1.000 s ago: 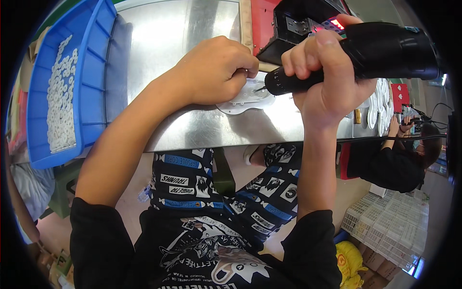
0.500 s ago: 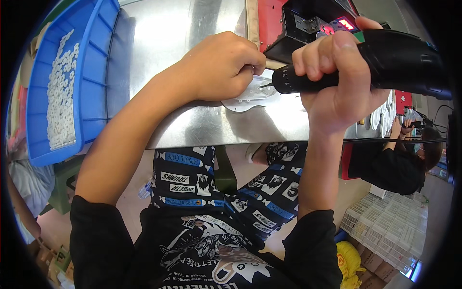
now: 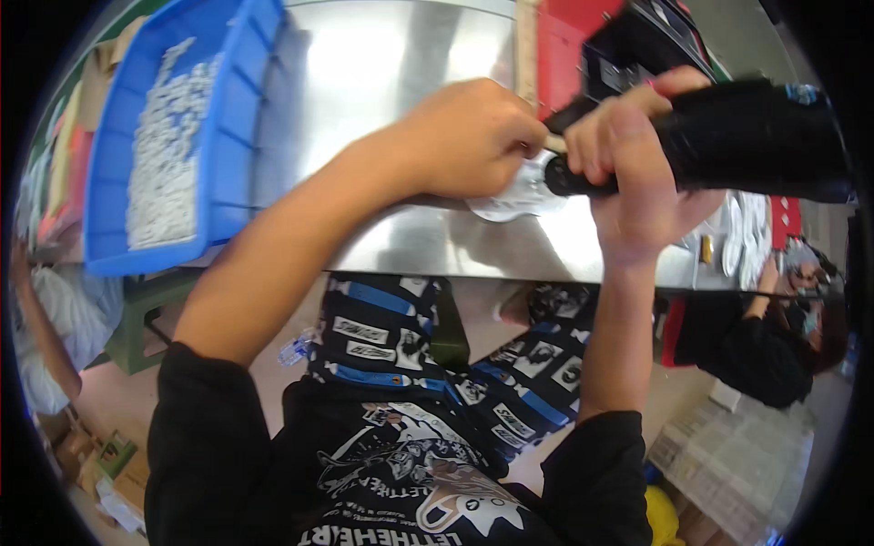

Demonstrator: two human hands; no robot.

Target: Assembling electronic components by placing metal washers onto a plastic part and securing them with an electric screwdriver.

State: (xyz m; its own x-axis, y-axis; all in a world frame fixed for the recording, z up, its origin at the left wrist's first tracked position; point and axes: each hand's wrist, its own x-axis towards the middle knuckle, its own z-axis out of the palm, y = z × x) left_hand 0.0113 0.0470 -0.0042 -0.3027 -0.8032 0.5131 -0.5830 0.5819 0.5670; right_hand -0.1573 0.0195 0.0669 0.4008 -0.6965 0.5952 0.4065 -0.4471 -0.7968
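My right hand [image 3: 633, 173] is wrapped around a black electric screwdriver [image 3: 737, 136], held almost level with its nose pointing left. The nose is over a white plastic part [image 3: 514, 202] with a rounded edge, lying on the metal table [image 3: 401, 241]. Blur hides the bit, so I cannot tell whether it touches the part. My left hand [image 3: 482, 136] is closed at the part's left side, fingers curled under. Whatever lies between its fingertips is hidden.
A blue bin [image 3: 232, 146] of small white pieces stands left. Beyond my hands are a red board [image 3: 569, 55] and a black box-shaped device [image 3: 646, 45]. More white parts [image 3: 746, 237] lie right, near another person in black [image 3: 746, 341]. A pale sleeve [image 3: 68, 328] shows far left.
The whole view has shifted, so most things appear farther right. The screwdriver's bit, visible before, is now lost in blur. Both hands keep their closed poses beside the white part.
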